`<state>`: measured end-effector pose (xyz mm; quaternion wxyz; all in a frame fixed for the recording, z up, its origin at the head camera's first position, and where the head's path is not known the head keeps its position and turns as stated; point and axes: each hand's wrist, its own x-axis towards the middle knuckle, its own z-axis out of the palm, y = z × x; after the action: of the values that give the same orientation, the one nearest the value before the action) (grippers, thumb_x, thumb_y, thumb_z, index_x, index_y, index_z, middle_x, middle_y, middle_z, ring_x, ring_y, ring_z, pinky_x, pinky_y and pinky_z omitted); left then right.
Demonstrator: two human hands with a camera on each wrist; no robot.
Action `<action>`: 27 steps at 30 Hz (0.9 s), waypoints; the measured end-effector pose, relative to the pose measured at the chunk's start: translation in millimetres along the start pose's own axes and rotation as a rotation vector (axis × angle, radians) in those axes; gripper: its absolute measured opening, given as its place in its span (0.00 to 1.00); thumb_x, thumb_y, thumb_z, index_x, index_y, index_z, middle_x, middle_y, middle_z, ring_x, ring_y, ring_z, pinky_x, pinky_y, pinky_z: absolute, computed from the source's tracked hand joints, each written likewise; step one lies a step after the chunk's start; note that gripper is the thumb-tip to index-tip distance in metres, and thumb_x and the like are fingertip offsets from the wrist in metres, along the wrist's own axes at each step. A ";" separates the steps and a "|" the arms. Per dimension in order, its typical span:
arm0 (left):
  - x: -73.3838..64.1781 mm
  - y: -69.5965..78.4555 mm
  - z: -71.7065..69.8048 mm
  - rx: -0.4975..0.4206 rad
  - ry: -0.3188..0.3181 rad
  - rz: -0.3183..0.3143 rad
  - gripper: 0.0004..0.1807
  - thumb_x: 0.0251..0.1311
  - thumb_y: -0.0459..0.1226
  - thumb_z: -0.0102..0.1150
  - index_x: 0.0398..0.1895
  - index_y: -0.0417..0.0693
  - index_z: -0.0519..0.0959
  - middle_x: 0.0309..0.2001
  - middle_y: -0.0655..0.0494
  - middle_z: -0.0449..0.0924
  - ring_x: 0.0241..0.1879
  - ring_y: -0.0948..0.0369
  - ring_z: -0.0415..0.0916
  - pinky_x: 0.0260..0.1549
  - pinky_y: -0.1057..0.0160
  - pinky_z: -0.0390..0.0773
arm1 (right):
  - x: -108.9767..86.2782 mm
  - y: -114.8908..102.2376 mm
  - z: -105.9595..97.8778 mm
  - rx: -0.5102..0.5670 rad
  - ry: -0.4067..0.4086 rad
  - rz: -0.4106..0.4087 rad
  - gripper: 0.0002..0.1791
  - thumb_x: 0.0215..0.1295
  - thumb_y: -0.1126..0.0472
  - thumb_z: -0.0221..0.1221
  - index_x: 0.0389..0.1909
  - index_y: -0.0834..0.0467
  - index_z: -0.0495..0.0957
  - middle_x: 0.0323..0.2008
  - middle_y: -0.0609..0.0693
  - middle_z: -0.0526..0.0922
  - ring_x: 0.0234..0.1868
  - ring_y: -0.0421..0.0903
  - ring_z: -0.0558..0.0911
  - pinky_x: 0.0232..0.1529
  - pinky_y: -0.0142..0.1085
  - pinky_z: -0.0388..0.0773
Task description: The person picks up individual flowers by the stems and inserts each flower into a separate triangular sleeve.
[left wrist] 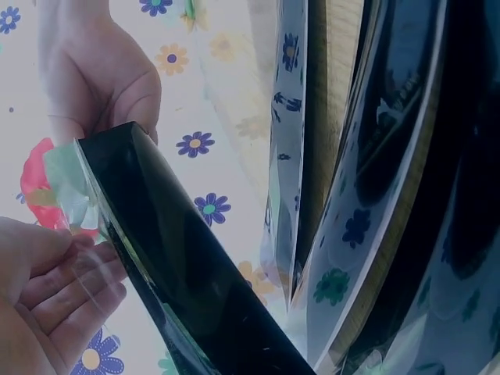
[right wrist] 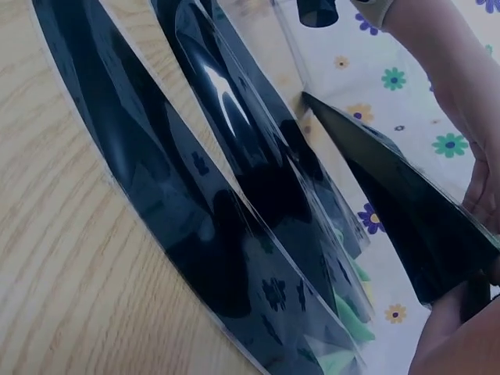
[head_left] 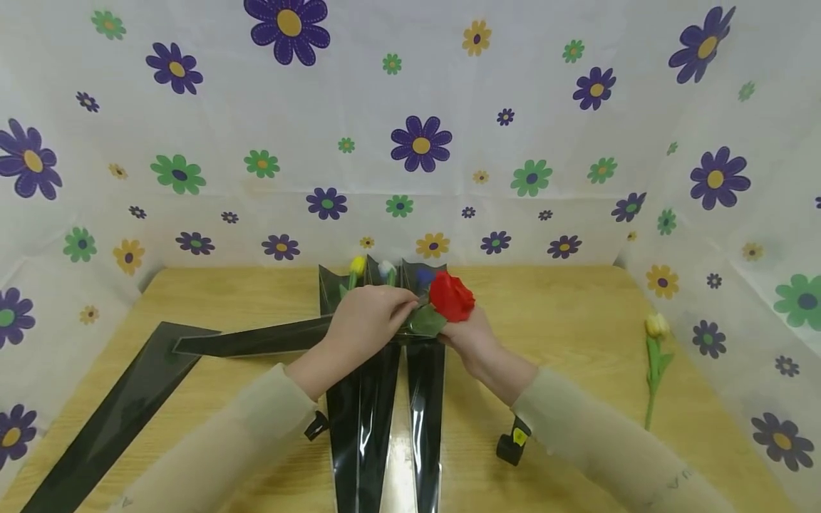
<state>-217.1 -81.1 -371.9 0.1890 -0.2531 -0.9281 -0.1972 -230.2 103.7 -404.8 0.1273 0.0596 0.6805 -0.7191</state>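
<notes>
Both hands are at the wide mouth of a black-and-clear flower sleeve (head_left: 256, 338), raised above the table. A red rose (head_left: 452, 296) with a green leaf (head_left: 426, 322) shows at that mouth. My left hand (head_left: 365, 317) pinches the sleeve's clear film edge between thumb and fingers, as the left wrist view shows. My right hand (head_left: 473, 338) grips the sleeve's other side, just below the rose; part of it is hidden behind the bloom. In the right wrist view the sleeve (right wrist: 406, 211) tapers away from both hands.
Three filled sleeves lie side by side beneath, with a yellow tulip (head_left: 358, 266), a white flower (head_left: 386, 268) and a blue flower (head_left: 425, 275). Another black sleeve (head_left: 122, 413) lies at left. A pale yellow tulip (head_left: 656, 326) lies at right. Flower-printed cloth (head_left: 359, 100) surrounds the table.
</notes>
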 end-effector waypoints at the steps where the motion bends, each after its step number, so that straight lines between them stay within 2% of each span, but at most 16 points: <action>1: -1.3 0.0 0.6 0.000 -0.002 -0.006 0.07 0.70 0.38 0.69 0.44 0.47 0.92 0.38 0.53 0.94 0.34 0.58 0.91 0.37 0.61 0.90 | -0.8 0.9 -0.6 -0.012 -0.008 0.008 0.26 0.67 0.72 0.62 0.66 0.67 0.70 0.53 0.52 0.78 0.49 0.45 0.76 0.45 0.32 0.79; 4: -3.6 -0.9 0.5 0.002 0.007 -0.018 0.07 0.70 0.38 0.70 0.44 0.47 0.92 0.39 0.53 0.94 0.35 0.58 0.91 0.37 0.61 0.90 | -3.2 2.2 -5.5 -0.039 -0.043 0.031 0.31 0.68 0.72 0.62 0.70 0.67 0.65 0.60 0.57 0.75 0.54 0.50 0.75 0.48 0.31 0.80; 6: -3.6 -2.9 -0.6 0.009 0.026 -0.016 0.07 0.69 0.38 0.70 0.45 0.46 0.92 0.40 0.53 0.94 0.36 0.58 0.91 0.37 0.61 0.90 | -3.7 1.9 -10.4 -0.049 -0.060 0.040 0.34 0.69 0.72 0.62 0.73 0.69 0.62 0.65 0.62 0.74 0.57 0.54 0.76 0.55 0.34 0.84; 8: -2.3 -5.8 -2.7 0.016 0.049 -0.011 0.07 0.69 0.38 0.70 0.45 0.46 0.92 0.40 0.52 0.94 0.36 0.57 0.92 0.37 0.60 0.90 | -3.7 -0.6 -14.5 -0.080 -0.065 0.036 0.36 0.70 0.71 0.63 0.75 0.69 0.61 0.69 0.65 0.73 0.61 0.57 0.78 0.63 0.40 0.84; 10: -0.4 -8.7 -6.4 0.022 0.065 -0.010 0.08 0.69 0.38 0.70 0.46 0.45 0.92 0.41 0.51 0.94 0.36 0.57 0.92 0.37 0.60 0.90 | -4.3 -4.5 -16.9 -0.122 -0.051 0.010 0.36 0.70 0.69 0.65 0.75 0.70 0.62 0.70 0.67 0.73 0.63 0.60 0.79 0.70 0.47 0.81; 14: 2.0 -12.5 -13.6 0.029 0.079 -0.031 0.09 0.69 0.38 0.70 0.47 0.45 0.92 0.41 0.50 0.94 0.33 0.56 0.91 0.33 0.61 0.89 | -8.7 -11.0 -19.5 -0.212 -0.018 -0.092 0.35 0.69 0.64 0.68 0.74 0.68 0.68 0.70 0.66 0.77 0.68 0.63 0.78 0.75 0.54 0.75; 17: 1.9 -13.2 -16.5 0.032 0.083 -0.048 0.09 0.69 0.37 0.70 0.48 0.45 0.92 0.40 0.50 0.94 0.33 0.56 0.91 0.32 0.60 0.89 | -14.8 -9.5 -23.5 -0.273 -0.013 -0.185 0.40 0.69 0.63 0.70 0.78 0.65 0.64 0.74 0.64 0.74 0.74 0.63 0.75 0.78 0.55 0.71; 21: 3.3 -13.1 -17.2 0.029 0.093 -0.043 0.09 0.69 0.38 0.70 0.48 0.45 0.92 0.40 0.50 0.94 0.34 0.56 0.91 0.34 0.59 0.89 | -25.6 -3.2 -29.7 -0.377 -0.002 -0.325 0.47 0.70 0.62 0.70 0.83 0.65 0.55 0.81 0.63 0.64 0.81 0.63 0.66 0.82 0.55 0.62; 23: 4.8 -13.0 -16.8 0.025 0.105 -0.036 0.09 0.69 0.38 0.71 0.47 0.45 0.91 0.39 0.50 0.94 0.32 0.56 0.91 0.33 0.59 0.89 | -32.1 -0.8 -31.6 -0.440 0.016 -0.397 0.47 0.71 0.60 0.69 0.83 0.65 0.55 0.82 0.62 0.62 0.83 0.63 0.62 0.83 0.57 0.58; 27: 7.5 -11.8 -16.8 0.020 0.128 -0.026 0.09 0.68 0.38 0.71 0.46 0.44 0.92 0.37 0.49 0.94 0.31 0.56 0.90 0.32 0.58 0.89 | -43.1 4.0 -34.1 -0.579 0.053 -0.522 0.45 0.71 0.57 0.66 0.83 0.62 0.57 0.82 0.61 0.62 0.83 0.64 0.61 0.81 0.66 0.59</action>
<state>-225.3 -95.3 -357.4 0.2480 -0.2258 -0.9192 -0.2061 -190.7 141.8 -399.7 -0.0660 -0.1356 0.8506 -0.5037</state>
